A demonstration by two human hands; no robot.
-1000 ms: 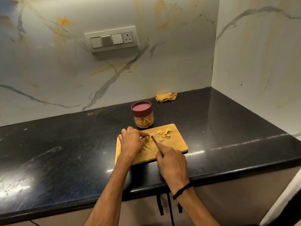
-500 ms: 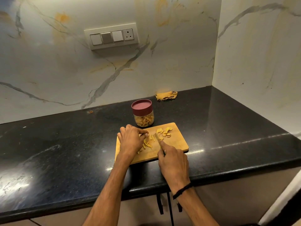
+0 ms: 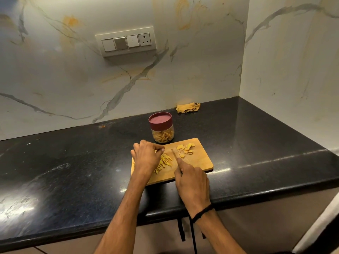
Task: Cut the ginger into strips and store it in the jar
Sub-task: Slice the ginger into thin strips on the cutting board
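Head view. The wooden cutting board [image 3: 200,162] lay at the front edge of the black countertop [image 3: 73,171], close to the person, which judged well for working with both arms.

The right hand [image 3: 192,182] gripped the knife [image 3: 174,153] by its handle. The forefinger was stretched along the back of the blade, apparently to steady and guide the cut. The left hand [image 3: 146,158] sat on the board's left half with fingers curled and thumb meeting forefinger, tips toward the board. This is a guard posture that keeps the fingertips off the edge. Whether a piece was pinned beneath it could not be determined.

The ginger strips [image 3: 165,162] lay fanned between the left hand and the blade. The uncut ginger slices [image 3: 186,150] were heaped at the far right of the board, clear of the cutting line. The jar [image 3: 163,134] stood just behind the board, already part-filled with strips. Its maroon lid [image 3: 160,121] was on, so transfer was judged not yet begun. A yellow cloth [image 3: 188,107] lay by the wall.

Against the frame one second prior, the blade no longer sat against the left fingertips. More strips lay exposed beside that hand. The jar, slices and cloth were unchanged.
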